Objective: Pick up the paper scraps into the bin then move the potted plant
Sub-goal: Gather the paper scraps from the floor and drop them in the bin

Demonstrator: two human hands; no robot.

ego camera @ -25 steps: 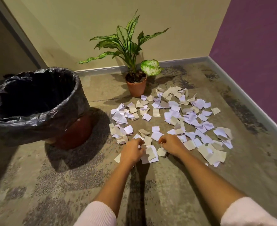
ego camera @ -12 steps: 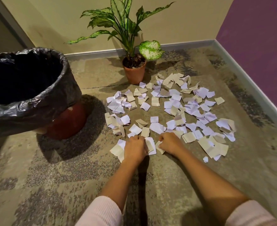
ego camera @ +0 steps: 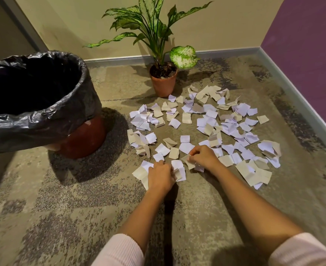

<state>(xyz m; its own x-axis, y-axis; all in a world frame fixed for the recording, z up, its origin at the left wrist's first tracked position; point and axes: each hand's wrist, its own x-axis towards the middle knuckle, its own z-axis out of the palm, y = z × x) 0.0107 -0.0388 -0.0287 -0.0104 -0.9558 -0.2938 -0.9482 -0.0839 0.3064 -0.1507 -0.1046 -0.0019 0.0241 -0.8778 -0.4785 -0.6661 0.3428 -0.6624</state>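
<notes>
Several white and tan paper scraps (ego camera: 210, 120) lie scattered over the carpet. My left hand (ego camera: 161, 176) rests on the near edge of the pile, its fingers curled round white scraps (ego camera: 178, 167). Just to its right, my right hand (ego camera: 203, 156) pinches a tan scrap (ego camera: 186, 158). A bin (ego camera: 68, 112) lined with a black bag stands at the left, its mouth open. The potted plant (ego camera: 163, 81), in a terracotta pot, stands behind the scraps near the back wall.
The beige back wall and the purple right wall (ego camera: 302, 45) meet in a corner, with a grey skirting board (ego camera: 292, 93) along the floor. Bare carpet (ego camera: 62, 208) lies in front of the bin and near me.
Both hands have closed on scraps at the pile's near edge. The right hand has lifted a tan piece. The view has shifted a little, so the bin and plant sit differently in frame.
</notes>
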